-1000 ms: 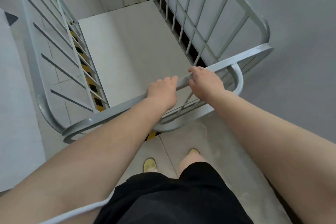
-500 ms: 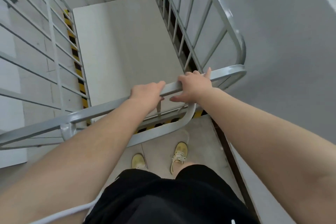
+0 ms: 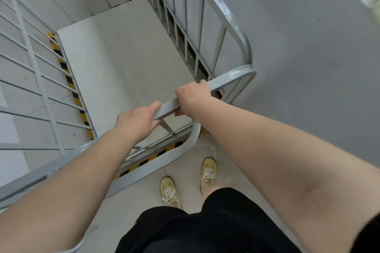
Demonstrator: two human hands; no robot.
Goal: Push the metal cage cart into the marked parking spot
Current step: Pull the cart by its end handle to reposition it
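Both hands wrap the rail (image 3: 226,81): left hand (image 3: 136,119) beside right hand (image 3: 193,94), fingers curled around it. Beyond the rail, the cart (image 3: 123,63) sits within striped tape (image 3: 67,80). Push evenly, keeping the base square between the tape lines.

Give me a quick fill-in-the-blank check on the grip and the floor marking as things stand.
1. The left hand and the right hand both grip the cart's top ____.
2. The floor tape showing under the cart is striped yellow and ____.
3. The cart's white floor panel carries ____ cargo.
4. The shoes are ____.

Missing words: rail; black; no; yellow
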